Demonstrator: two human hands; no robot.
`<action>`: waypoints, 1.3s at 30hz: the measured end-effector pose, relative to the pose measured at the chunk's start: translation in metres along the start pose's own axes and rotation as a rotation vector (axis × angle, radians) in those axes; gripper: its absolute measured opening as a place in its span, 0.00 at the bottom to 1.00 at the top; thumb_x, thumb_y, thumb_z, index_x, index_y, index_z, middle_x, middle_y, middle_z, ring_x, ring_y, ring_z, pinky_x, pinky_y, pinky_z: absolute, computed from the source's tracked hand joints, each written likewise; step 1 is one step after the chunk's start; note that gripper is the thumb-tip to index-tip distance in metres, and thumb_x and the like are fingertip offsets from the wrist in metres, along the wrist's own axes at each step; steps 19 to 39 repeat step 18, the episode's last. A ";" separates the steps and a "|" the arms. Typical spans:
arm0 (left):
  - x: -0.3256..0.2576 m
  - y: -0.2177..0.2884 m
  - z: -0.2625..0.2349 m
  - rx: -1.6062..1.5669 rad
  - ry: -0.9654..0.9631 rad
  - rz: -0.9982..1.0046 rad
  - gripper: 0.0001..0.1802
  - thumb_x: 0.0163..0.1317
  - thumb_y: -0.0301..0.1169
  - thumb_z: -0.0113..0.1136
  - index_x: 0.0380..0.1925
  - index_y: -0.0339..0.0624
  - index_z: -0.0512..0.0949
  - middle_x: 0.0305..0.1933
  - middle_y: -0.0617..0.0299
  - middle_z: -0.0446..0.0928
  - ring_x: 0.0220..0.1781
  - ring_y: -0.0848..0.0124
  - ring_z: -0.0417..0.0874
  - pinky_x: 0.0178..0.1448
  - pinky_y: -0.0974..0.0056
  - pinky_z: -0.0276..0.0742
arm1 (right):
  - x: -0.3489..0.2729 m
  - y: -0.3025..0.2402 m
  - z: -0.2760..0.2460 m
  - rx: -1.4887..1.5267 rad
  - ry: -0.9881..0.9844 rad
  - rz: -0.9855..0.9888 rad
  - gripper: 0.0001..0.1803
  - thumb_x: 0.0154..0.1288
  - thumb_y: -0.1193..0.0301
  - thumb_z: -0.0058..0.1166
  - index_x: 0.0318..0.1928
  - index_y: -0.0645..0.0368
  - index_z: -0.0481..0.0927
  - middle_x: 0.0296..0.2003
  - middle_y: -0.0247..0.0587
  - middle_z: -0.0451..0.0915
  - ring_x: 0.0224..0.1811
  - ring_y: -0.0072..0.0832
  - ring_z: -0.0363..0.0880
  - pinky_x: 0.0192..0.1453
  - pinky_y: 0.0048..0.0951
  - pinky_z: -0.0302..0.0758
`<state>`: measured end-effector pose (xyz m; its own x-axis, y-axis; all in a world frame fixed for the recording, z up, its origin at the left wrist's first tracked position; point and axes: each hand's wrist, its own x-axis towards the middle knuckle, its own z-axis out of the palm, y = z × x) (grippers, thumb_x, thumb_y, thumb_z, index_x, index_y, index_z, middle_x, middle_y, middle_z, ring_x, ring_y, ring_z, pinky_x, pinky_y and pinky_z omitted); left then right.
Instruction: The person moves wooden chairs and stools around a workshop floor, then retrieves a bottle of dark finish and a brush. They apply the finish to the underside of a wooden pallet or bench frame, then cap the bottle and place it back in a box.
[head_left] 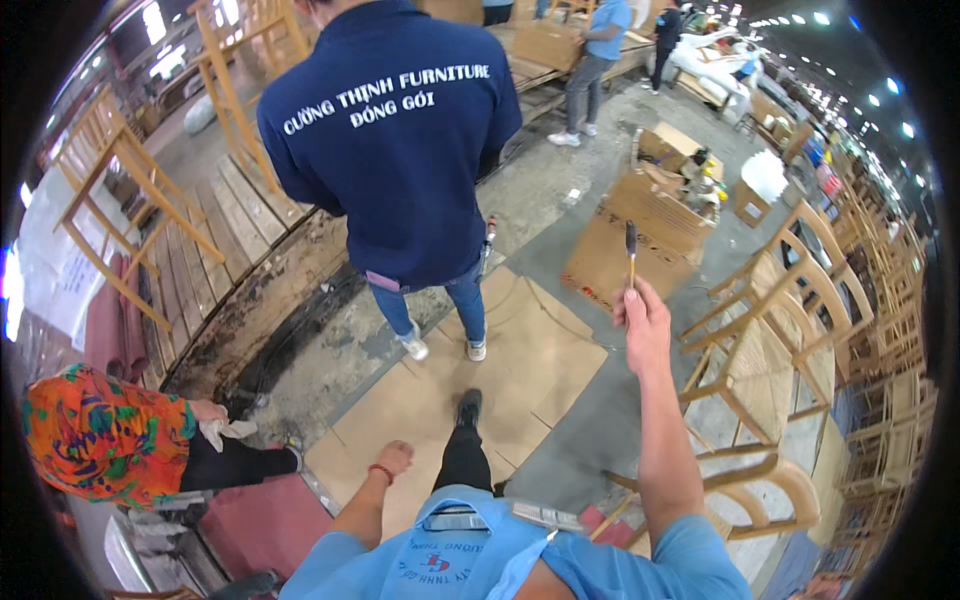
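Raised out in front on the right, my right hand (646, 325) grips a slim stick-like tool (631, 258) with a long dark tip and a yellowish-brown shaft. The tip points up and away from me; whether it is a brush or a pen I cannot tell. My left hand (396, 458), with a red band at the wrist, hangs low with nothing in it and its fingers loosely apart. Below it lie flat cardboard sheets (545, 385) on the floor, and my dark shoe (469, 408) is on them.
A person in a navy shirt (400, 150) stands just ahead, back turned. At left is another person in an orange patterned top (110, 435). Wooden chairs (770, 310) crowd the right. An open cardboard box (640, 235) stands ahead; a slatted wooden platform (225, 215) holds chairs.
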<state>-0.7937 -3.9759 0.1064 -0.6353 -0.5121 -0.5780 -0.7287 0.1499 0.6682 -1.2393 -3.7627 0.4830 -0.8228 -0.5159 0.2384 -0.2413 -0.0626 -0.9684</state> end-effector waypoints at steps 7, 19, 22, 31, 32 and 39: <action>0.020 -0.049 -0.026 0.717 -0.181 0.101 0.12 0.45 0.35 0.67 0.28 0.40 0.79 0.38 0.57 0.82 0.45 0.59 0.82 0.50 0.57 0.76 | 0.113 0.159 0.125 0.042 -0.019 0.464 0.16 0.65 0.72 0.52 0.51 0.66 0.76 0.28 0.31 0.75 0.23 0.16 0.68 0.28 0.20 0.68; -0.044 0.063 -0.028 -0.976 0.558 -0.805 0.18 0.65 0.37 0.54 0.52 0.41 0.72 0.42 0.53 0.79 0.38 0.60 0.82 0.36 0.59 0.80 | 0.390 0.200 0.475 -0.126 -0.482 -0.023 0.19 0.58 0.65 0.58 0.47 0.62 0.80 0.40 0.52 0.83 0.41 0.39 0.82 0.47 0.35 0.74; -0.044 0.063 -0.028 -0.976 0.558 -0.805 0.18 0.65 0.37 0.54 0.52 0.41 0.72 0.42 0.53 0.79 0.38 0.60 0.82 0.36 0.59 0.80 | 0.390 0.200 0.475 -0.126 -0.482 -0.023 0.19 0.58 0.65 0.58 0.47 0.62 0.80 0.40 0.52 0.83 0.41 0.39 0.82 0.47 0.35 0.74; -0.044 0.063 -0.028 -0.976 0.558 -0.805 0.18 0.65 0.37 0.54 0.52 0.41 0.72 0.42 0.53 0.79 0.38 0.60 0.82 0.36 0.59 0.80 | 0.390 0.200 0.475 -0.126 -0.482 -0.023 0.19 0.58 0.65 0.58 0.47 0.62 0.80 0.40 0.52 0.83 0.41 0.39 0.82 0.47 0.35 0.74; -0.044 0.063 -0.028 -0.976 0.558 -0.805 0.18 0.65 0.37 0.54 0.52 0.41 0.72 0.42 0.53 0.79 0.38 0.60 0.82 0.36 0.59 0.80 | 0.390 0.200 0.475 -0.126 -0.482 -0.023 0.19 0.58 0.65 0.58 0.47 0.62 0.80 0.40 0.52 0.83 0.41 0.39 0.82 0.47 0.35 0.74; -0.044 0.063 -0.028 -0.976 0.558 -0.805 0.18 0.65 0.37 0.54 0.52 0.41 0.72 0.42 0.53 0.79 0.38 0.60 0.82 0.36 0.59 0.80 | 0.390 0.200 0.475 -0.126 -0.482 -0.023 0.19 0.58 0.65 0.58 0.47 0.62 0.80 0.40 0.52 0.83 0.41 0.39 0.82 0.47 0.35 0.74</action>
